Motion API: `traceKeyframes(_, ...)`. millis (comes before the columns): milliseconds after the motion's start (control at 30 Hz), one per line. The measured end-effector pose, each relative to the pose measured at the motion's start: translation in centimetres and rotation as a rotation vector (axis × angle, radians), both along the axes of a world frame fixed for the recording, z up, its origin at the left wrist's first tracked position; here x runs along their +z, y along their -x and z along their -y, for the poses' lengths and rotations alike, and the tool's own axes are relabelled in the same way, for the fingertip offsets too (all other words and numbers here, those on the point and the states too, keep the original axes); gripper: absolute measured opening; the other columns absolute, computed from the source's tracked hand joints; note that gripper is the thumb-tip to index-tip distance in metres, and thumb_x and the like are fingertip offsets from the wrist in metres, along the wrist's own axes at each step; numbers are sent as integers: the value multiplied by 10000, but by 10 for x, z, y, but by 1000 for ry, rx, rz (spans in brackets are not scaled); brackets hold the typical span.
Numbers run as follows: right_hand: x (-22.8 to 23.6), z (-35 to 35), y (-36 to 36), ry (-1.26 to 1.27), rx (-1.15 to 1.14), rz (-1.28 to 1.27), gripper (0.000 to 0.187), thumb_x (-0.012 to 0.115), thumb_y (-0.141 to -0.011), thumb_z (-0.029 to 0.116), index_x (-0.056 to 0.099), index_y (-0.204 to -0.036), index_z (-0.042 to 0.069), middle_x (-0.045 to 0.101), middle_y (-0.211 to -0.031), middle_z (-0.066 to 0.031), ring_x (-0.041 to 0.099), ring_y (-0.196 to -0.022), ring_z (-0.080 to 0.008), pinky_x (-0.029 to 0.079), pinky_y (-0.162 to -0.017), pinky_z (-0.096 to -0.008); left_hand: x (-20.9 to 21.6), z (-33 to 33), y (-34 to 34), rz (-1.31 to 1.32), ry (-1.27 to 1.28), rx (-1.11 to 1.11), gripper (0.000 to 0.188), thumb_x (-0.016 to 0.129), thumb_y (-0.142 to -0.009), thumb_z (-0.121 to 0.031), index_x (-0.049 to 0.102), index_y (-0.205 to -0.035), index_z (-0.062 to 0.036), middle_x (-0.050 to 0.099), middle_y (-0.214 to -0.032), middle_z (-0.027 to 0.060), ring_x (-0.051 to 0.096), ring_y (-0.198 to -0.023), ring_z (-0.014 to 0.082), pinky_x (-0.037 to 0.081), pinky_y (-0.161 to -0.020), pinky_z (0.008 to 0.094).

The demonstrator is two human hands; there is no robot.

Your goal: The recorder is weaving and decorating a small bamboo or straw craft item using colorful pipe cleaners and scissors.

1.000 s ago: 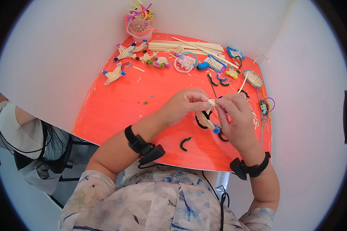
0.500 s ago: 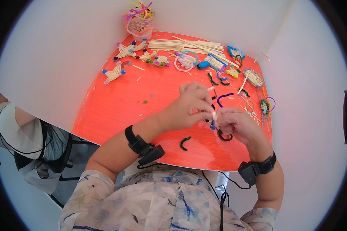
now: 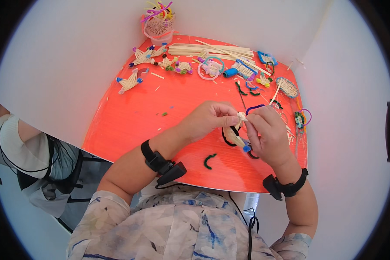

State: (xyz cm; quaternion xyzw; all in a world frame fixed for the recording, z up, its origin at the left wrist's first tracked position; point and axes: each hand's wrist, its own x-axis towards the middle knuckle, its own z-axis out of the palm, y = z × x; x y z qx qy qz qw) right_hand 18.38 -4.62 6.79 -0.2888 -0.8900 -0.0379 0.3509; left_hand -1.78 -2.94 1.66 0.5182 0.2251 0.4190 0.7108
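Between my hands is a small woven craft piece of pale strips, much like the star-shaped ones at the back. A white fuzzy wrap sits on its upper tip and a blue wrap on its lower tip. My left hand pinches the piece near the white wrap with thumb and forefinger. My right hand grips it from the other side, its curled fingers hiding part of the piece. Below my left fingers curves a black pipe cleaner; whether it is attached I cannot tell.
On the red table, woven stars stand at the back left. Pale flat strips lie stacked behind. A blue spool and woven ovals lie right. A pink basket holds pipe cleaners. A green pipe-cleaner piece lies near me.
The woven piece has turned and shows more of its pale body, with the white tip now higher. My right hand has moved up and swung over it; my left hand has lowered slightly.
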Motion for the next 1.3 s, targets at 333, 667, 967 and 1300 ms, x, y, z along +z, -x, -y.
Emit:
traceKeyframes(333, 12, -15, -9, 1895, 63, -551, 64, 546, -738, 61, 597, -708, 36, 432, -593, 47, 291, -477, -25, 209, -451, -200, 8, 3, 2, -439, -1066, 366, 31, 733, -788, -171, 738, -806, -147, 594, -836, -4, 484, -948, 191, 338, -910, 368)
traceKeyframes(667, 7, 2, 14, 516, -127, -343, 111, 645, -850, 92, 596, -896, 4, 534, -813, -46, 549, -735, -186, 457, -624, -317, -2, -5, 6, -105, -92, 219, 188, 633, -912, -182, 691, -848, -15, 596, -824, 20, 576, -810, 115, 451, -755, 278)
traceKeyframes(967, 7, -6, 10, 683, -80, -169, 119, 627, -878, 131, 589, -869, 19, 518, -714, -29, 557, -677, -159, 443, -602, -311, -2, -4, 7, -293, -340, 217, 172, 657, -894, -172, 696, -876, -6, 593, -823, 22, 556, -823, 114, 453, -765, 278)
traceKeyframes(1300, -7, -51, 1, 1102, 25, -757, 337, 489, -982, 350, 599, -1054, 41, 555, -878, 12, 514, -780, -86, 419, -680, -224, -8, -14, 7, -12, 64, 288, 213, 606, -939, -233, 691, -961, -39, 641, -916, 6, 565, -870, 100, 443, -767, 258)
